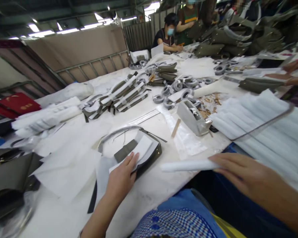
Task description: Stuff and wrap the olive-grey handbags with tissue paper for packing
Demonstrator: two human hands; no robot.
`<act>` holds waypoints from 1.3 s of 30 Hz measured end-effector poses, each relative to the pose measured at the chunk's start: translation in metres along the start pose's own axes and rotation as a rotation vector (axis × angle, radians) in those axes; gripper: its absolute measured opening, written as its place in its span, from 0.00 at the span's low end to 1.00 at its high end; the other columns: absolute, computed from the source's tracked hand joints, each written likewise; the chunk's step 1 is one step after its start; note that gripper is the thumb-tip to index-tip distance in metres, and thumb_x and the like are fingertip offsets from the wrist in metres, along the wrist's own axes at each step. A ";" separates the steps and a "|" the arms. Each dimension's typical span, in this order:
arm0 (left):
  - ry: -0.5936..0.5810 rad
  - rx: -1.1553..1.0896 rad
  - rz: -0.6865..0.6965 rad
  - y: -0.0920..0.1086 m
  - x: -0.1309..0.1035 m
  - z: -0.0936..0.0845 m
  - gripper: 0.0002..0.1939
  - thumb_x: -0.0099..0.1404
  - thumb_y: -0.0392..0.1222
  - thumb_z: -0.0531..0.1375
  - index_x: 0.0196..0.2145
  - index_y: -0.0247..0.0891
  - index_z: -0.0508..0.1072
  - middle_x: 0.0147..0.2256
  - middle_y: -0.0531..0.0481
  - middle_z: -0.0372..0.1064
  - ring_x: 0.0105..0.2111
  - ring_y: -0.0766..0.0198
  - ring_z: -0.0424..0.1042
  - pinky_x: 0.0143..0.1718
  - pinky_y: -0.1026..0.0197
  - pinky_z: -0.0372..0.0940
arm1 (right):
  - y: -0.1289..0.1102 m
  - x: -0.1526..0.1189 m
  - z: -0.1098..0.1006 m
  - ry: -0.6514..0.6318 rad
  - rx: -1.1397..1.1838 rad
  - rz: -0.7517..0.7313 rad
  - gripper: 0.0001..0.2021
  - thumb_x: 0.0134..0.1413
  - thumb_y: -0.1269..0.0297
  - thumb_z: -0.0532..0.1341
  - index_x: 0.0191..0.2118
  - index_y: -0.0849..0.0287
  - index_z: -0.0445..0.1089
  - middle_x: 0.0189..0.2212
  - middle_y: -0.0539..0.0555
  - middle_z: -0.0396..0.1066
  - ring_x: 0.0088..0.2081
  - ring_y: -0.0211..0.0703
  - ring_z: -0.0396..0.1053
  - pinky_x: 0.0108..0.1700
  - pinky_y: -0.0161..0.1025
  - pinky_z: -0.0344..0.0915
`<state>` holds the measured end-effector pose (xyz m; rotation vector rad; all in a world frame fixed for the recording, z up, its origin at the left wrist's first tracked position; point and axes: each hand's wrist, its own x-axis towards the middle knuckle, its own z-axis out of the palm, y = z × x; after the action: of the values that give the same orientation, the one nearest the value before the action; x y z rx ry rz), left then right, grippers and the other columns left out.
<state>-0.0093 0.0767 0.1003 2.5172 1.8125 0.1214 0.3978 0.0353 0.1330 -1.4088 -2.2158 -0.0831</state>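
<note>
An olive-grey handbag (152, 158) lies on the white table in front of me, its wrapped handle (119, 129) curving toward the far side. White sheets (144, 145) and a small olive flap (125, 150) show at its opening. My left hand (123, 177) grips the near side of the bag, fingers over the white sheet and thumb toward the edge. To the right, my right hand (234, 168) is closed around one end of a white foam roll (186, 165). The roll's free end points left, apart from the bag.
A tape dispenser (192, 117) stands beyond the bag, with tape rolls (186, 84) behind it. Foam rolls (258, 115) are stacked at right. Bundled straps (124, 94) lie farther back, and dark bags (12, 175) at left. A co-worker's hands (288, 76) are at far right.
</note>
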 end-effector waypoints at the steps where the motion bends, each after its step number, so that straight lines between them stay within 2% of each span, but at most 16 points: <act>1: -0.022 -0.015 0.015 -0.002 0.001 -0.005 0.32 0.64 0.32 0.57 0.64 0.45 0.60 0.63 0.48 0.61 0.54 0.55 0.73 0.46 0.54 0.74 | -0.020 0.017 0.018 -0.078 0.061 -0.148 0.13 0.65 0.59 0.56 0.51 0.49 0.73 0.45 0.56 0.75 0.43 0.50 0.74 0.46 0.47 0.72; 4: -0.044 -0.049 0.049 -0.006 0.002 -0.012 0.31 0.64 0.34 0.58 0.64 0.44 0.60 0.62 0.47 0.61 0.54 0.55 0.72 0.48 0.54 0.73 | -0.070 0.059 0.076 -0.163 0.151 -0.407 0.14 0.67 0.69 0.53 0.51 0.56 0.72 0.44 0.56 0.75 0.45 0.48 0.72 0.48 0.46 0.70; 6: -0.046 -0.069 0.053 -0.006 0.001 -0.012 0.31 0.64 0.34 0.58 0.64 0.44 0.60 0.63 0.46 0.60 0.56 0.55 0.70 0.50 0.54 0.72 | -0.090 0.076 0.110 -0.103 0.183 -0.495 0.14 0.67 0.72 0.51 0.50 0.58 0.72 0.44 0.57 0.75 0.46 0.47 0.70 0.49 0.46 0.68; 9: -0.069 -0.102 0.015 -0.004 0.000 -0.011 0.32 0.65 0.33 0.58 0.65 0.42 0.58 0.64 0.44 0.57 0.60 0.55 0.65 0.55 0.53 0.68 | -0.103 0.085 0.148 0.015 0.182 -0.505 0.13 0.67 0.72 0.52 0.49 0.57 0.73 0.44 0.56 0.76 0.44 0.47 0.69 0.48 0.46 0.65; 13: -0.129 -0.152 -0.046 0.001 -0.001 -0.010 0.33 0.65 0.34 0.59 0.66 0.41 0.56 0.66 0.44 0.54 0.64 0.56 0.59 0.59 0.53 0.64 | -0.112 0.085 0.175 0.152 0.201 -0.504 0.11 0.66 0.72 0.55 0.45 0.57 0.74 0.39 0.54 0.76 0.36 0.43 0.69 0.39 0.43 0.62; 17: -0.118 -0.151 -0.058 0.001 -0.003 -0.007 0.34 0.66 0.41 0.61 0.66 0.44 0.55 0.67 0.44 0.52 0.64 0.56 0.58 0.59 0.52 0.64 | -0.123 0.086 0.189 0.170 0.245 -0.557 0.08 0.64 0.71 0.58 0.43 0.59 0.74 0.34 0.53 0.76 0.32 0.41 0.69 0.34 0.41 0.62; 22: -0.023 -0.081 -0.028 0.004 -0.011 0.011 0.40 0.62 0.35 0.64 0.67 0.43 0.52 0.67 0.44 0.51 0.65 0.53 0.57 0.60 0.50 0.64 | -0.117 0.089 0.186 0.184 0.336 -0.628 0.09 0.63 0.75 0.58 0.45 0.61 0.74 0.36 0.55 0.77 0.33 0.42 0.71 0.35 0.40 0.67; 24: 0.040 -0.036 -0.047 0.010 -0.016 0.022 0.37 0.64 0.33 0.61 0.67 0.41 0.51 0.68 0.43 0.50 0.65 0.52 0.56 0.62 0.47 0.61 | -0.106 0.091 0.175 0.162 0.405 -0.701 0.12 0.63 0.76 0.57 0.50 0.63 0.72 0.40 0.57 0.78 0.38 0.43 0.73 0.41 0.41 0.71; 26: 0.086 0.004 -0.079 0.018 -0.020 0.032 0.35 0.66 0.31 0.56 0.68 0.40 0.50 0.68 0.43 0.48 0.66 0.52 0.53 0.63 0.46 0.59 | -0.093 0.097 0.161 0.100 0.412 -0.769 0.17 0.63 0.77 0.56 0.56 0.63 0.68 0.47 0.58 0.76 0.48 0.45 0.72 0.53 0.46 0.68; 28: 0.110 0.035 -0.116 0.026 -0.022 0.039 0.34 0.67 0.29 0.52 0.68 0.41 0.50 0.69 0.44 0.46 0.67 0.52 0.51 0.63 0.44 0.57 | -0.078 0.109 0.150 0.001 0.326 -0.789 0.24 0.64 0.77 0.55 0.63 0.60 0.61 0.57 0.58 0.69 0.60 0.49 0.63 0.63 0.53 0.59; 30: 0.112 0.054 -0.145 0.031 -0.022 0.042 0.33 0.68 0.28 0.50 0.68 0.42 0.50 0.69 0.45 0.46 0.68 0.53 0.50 0.64 0.44 0.56 | -0.064 0.124 0.149 -0.086 0.223 -0.791 0.29 0.64 0.78 0.54 0.68 0.56 0.54 0.65 0.58 0.58 0.67 0.53 0.52 0.67 0.57 0.53; 31: 0.108 0.062 -0.159 0.033 -0.022 0.042 0.33 0.67 0.28 0.50 0.68 0.43 0.50 0.69 0.46 0.46 0.68 0.53 0.50 0.64 0.44 0.56 | -0.058 0.130 0.152 -0.117 0.198 -0.799 0.31 0.63 0.79 0.53 0.69 0.54 0.51 0.67 0.57 0.55 0.68 0.54 0.49 0.67 0.57 0.52; 33: 0.087 0.074 -0.182 0.037 -0.021 0.040 0.33 0.67 0.28 0.50 0.68 0.44 0.51 0.69 0.47 0.45 0.68 0.54 0.49 0.64 0.45 0.54 | -0.048 0.139 0.163 -0.149 0.203 -0.827 0.33 0.63 0.81 0.51 0.70 0.51 0.49 0.67 0.54 0.54 0.69 0.52 0.49 0.67 0.55 0.54; 36: 0.056 0.059 -0.206 0.040 -0.019 0.036 0.34 0.67 0.28 0.50 0.68 0.45 0.50 0.70 0.47 0.45 0.68 0.54 0.49 0.65 0.44 0.52 | -0.039 0.139 0.181 -0.156 0.253 -0.828 0.34 0.63 0.81 0.50 0.70 0.48 0.47 0.65 0.52 0.59 0.66 0.49 0.55 0.66 0.52 0.56; 39: 0.042 0.016 -0.213 0.042 -0.016 0.030 0.32 0.68 0.29 0.49 0.67 0.43 0.51 0.69 0.47 0.47 0.68 0.52 0.49 0.65 0.43 0.51 | -0.034 0.133 0.191 -0.141 0.296 -0.789 0.33 0.64 0.78 0.52 0.70 0.46 0.47 0.62 0.51 0.64 0.62 0.49 0.62 0.64 0.50 0.59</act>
<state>0.0273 0.0485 0.0728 2.3291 2.0907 0.1534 0.2516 0.1902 0.0339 -0.3439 -2.6363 0.0742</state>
